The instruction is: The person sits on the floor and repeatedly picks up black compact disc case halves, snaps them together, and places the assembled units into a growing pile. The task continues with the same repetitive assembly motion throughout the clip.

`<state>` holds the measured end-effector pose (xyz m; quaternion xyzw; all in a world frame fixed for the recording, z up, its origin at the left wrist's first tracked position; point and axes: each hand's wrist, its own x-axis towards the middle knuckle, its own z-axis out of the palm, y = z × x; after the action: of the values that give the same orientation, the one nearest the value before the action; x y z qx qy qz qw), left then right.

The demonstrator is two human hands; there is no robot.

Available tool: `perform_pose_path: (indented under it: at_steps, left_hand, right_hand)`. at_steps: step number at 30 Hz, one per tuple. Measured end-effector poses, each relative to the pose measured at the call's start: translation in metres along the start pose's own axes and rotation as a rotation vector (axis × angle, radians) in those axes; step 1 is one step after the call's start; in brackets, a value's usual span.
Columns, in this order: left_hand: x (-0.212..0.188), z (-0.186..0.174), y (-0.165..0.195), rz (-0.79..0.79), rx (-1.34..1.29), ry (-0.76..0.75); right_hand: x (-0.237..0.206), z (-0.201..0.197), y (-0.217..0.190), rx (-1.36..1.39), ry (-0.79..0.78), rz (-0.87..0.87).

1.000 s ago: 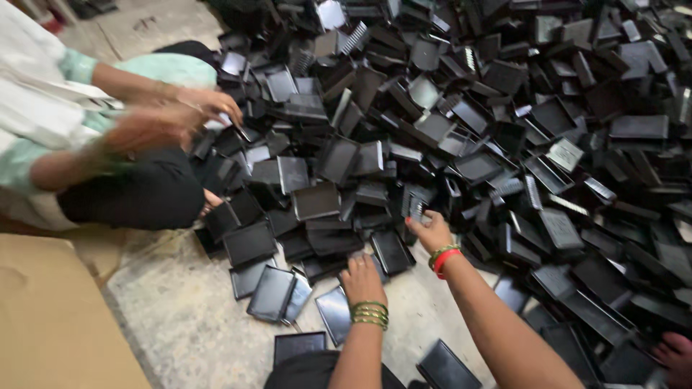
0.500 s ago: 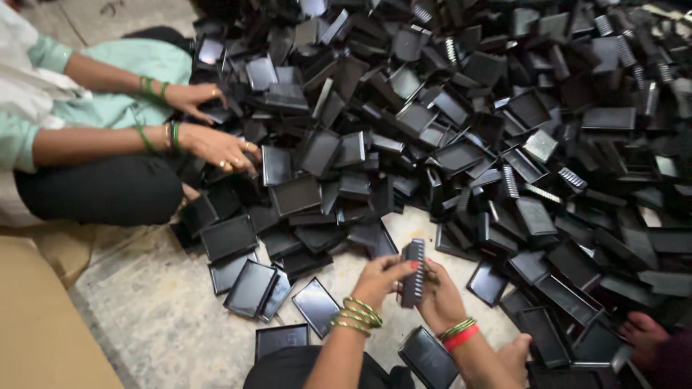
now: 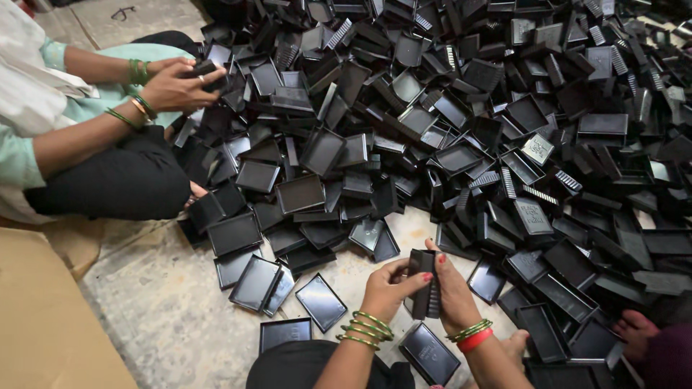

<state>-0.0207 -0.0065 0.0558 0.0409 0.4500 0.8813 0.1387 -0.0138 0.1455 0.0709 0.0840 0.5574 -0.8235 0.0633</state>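
My left hand [image 3: 386, 287] and my right hand [image 3: 453, 287] both grip one black rectangular plastic tray [image 3: 425, 283], held on edge low in the head view. Green and gold bangles ring my left wrist; green and red ones ring my right. A huge heap of identical black plastic trays [image 3: 461, 122] spreads across the stone floor [image 3: 162, 317] in front of me. Single trays [image 3: 321, 301] lie flat just left of my hands.
Another person sits at the left in a pale green top and black trousers, their hands [image 3: 176, 83] on a tray at the heap's edge. A brown cardboard sheet [image 3: 43, 324] lies at lower left. Someone's bare foot [image 3: 638, 331] shows at lower right.
One second ago my hands reached empty toward trays on the floor. Half a second ago they had lifted one tray. They now hold it upright, slightly farther right; the other person's hands have moved up the heap.
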Motion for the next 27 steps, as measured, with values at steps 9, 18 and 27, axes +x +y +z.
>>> perform_pose_path:
  at_steps: [9, 18, 27]
  left_hand:
    - [-0.010, 0.013, 0.010, 0.047, 0.230, 0.147]
    - [-0.006, 0.028, -0.033, 0.351, 0.494, 0.585]
    - [-0.007, 0.013, -0.014, -0.073, 0.903, 0.564]
  right_hand:
    - [-0.010, 0.019, -0.014, -0.028, 0.030, -0.115]
    - [-0.022, 0.052, 0.012, -0.110, 0.130, -0.156]
    - [-0.033, -0.006, 0.012, -0.681, 0.024, -0.102]
